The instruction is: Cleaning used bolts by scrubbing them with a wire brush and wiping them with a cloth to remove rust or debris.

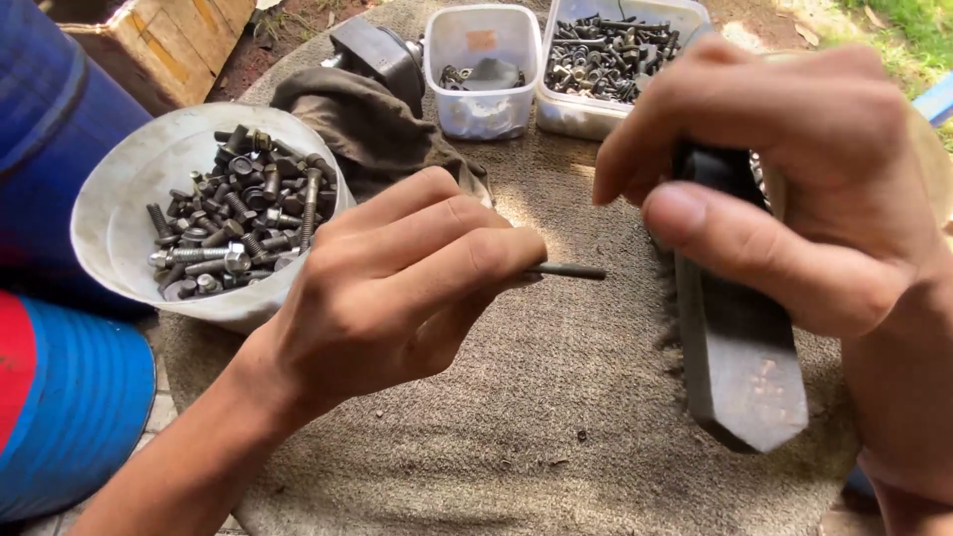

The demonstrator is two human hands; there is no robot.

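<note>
My left hand (397, 283) pinches a thin dark bolt (568, 270) by its head end, the shank pointing right. My right hand (794, 169) grips a dark flat brush-like tool (740, 357) with a wedge-shaped end pointing toward me. The bolt tip sits close to the tool's left edge. Both hands hover over a coarse burlap-covered surface (536, 417).
A white bowl (119, 199) holding several dark bolts sits at left. Two clear plastic tubs (483, 74) (596, 109) with hardware stand at the back, beside a dark rag (372, 124) and a black object (382, 50). Blue and red drums (60, 397) stand at left, next to a wooden crate (169, 45).
</note>
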